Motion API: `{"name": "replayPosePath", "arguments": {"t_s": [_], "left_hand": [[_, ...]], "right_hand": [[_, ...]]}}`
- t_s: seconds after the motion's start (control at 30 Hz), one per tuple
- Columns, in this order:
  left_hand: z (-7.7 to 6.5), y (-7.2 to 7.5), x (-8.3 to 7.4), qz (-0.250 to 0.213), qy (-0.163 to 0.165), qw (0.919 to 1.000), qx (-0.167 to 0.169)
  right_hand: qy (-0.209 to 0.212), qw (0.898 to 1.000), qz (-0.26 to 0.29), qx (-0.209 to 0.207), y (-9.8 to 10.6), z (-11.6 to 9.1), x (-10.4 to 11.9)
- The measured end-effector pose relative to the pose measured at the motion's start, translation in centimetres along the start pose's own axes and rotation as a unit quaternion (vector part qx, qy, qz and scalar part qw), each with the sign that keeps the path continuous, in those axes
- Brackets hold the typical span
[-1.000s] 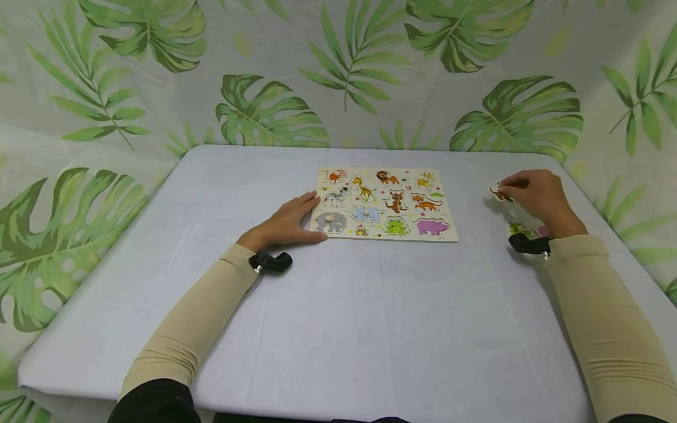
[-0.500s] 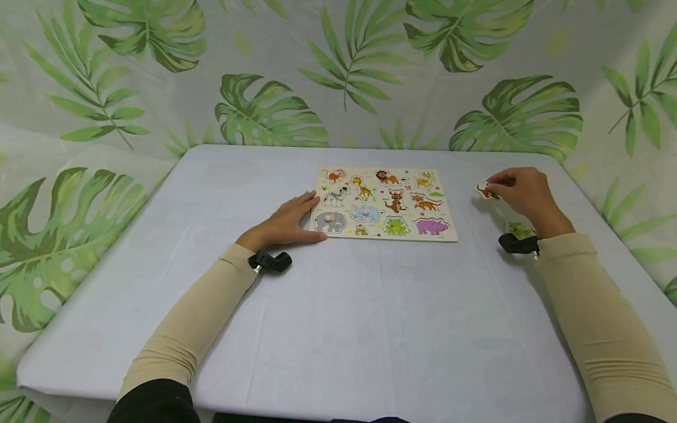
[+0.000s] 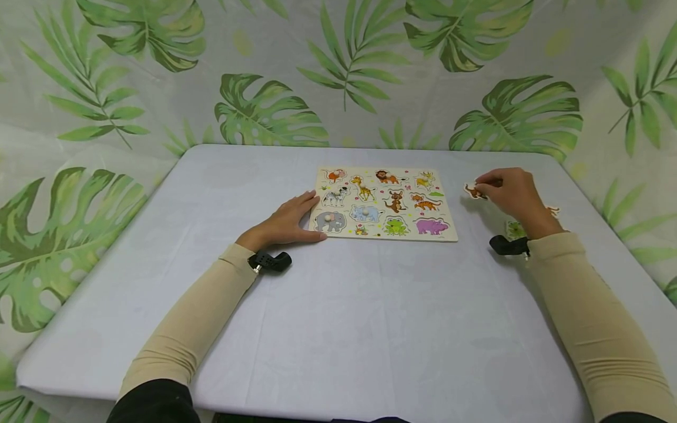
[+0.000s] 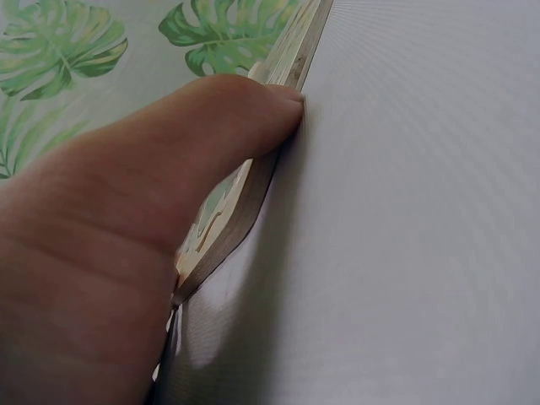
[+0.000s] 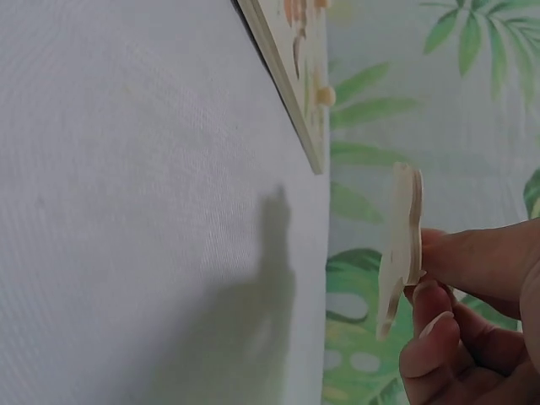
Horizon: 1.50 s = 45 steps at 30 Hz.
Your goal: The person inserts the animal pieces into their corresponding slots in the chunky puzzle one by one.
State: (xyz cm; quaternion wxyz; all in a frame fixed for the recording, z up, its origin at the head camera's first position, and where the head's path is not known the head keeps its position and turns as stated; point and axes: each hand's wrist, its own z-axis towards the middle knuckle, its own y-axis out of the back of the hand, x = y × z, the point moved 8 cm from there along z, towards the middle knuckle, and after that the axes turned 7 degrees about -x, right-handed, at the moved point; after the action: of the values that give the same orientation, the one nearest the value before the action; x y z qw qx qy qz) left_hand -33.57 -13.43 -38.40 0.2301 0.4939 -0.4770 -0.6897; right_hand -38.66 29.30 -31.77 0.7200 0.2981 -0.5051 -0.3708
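Observation:
My left hand (image 3: 285,222) rests at the left end of a wooden animal puzzle board (image 3: 376,228), its fingers along the left side and the thumb on the front edge. That thumb (image 4: 245,118) shows against the board's rim (image 4: 245,211) in the left wrist view. To the right of the board, my right hand (image 3: 513,191) pinches a small brown animal puzzle piece (image 3: 474,191) above the table. Seen edge-on in the right wrist view, the puzzle piece (image 5: 401,236) is pale wood, held between thumb and fingers. Its printed animal is too small to tell.
A green frog piece (image 3: 514,230) lies under my right wrist. Part of another piece (image 3: 553,210) shows just right of that wrist. A white cloth covers the table (image 3: 370,323); a leaf-patterned curtain (image 3: 370,117) hangs behind it.
My right hand has moved left toward the board, carrying the brown animal puzzle piece. Another piece has come into sight right of the wrist. My left hand stays in place.

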Motion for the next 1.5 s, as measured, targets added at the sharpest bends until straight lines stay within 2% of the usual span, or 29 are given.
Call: {"name": "replayPosePath", "arguments": {"t_s": [0.27, 0.6, 0.77, 1.5], "left_hand": [[-0.1, 0.0, 0.1, -0.003, 0.003, 1.0000, 0.002], [0.4, -0.3, -0.5, -0.006, -0.007, 0.9999, 0.012], [0.5, 0.0, -0.5, 0.002, -0.006, 0.9999, 0.008], [0.1, -0.1, 0.2, -0.002, 0.007, 0.9999, 0.008]], "right_hand": [[0.000, 1.000, 0.000, 0.002, -0.7, 0.2, 0.4], [0.032, 0.999, 0.003, -0.007, -0.7, 0.2, 1.4], [0.050, 0.999, 0.015, -0.006, -1.2, 0.7, 2.6], [0.080, 0.996, 0.046, 0.013, -5.3, 2.9, 8.8]]}}
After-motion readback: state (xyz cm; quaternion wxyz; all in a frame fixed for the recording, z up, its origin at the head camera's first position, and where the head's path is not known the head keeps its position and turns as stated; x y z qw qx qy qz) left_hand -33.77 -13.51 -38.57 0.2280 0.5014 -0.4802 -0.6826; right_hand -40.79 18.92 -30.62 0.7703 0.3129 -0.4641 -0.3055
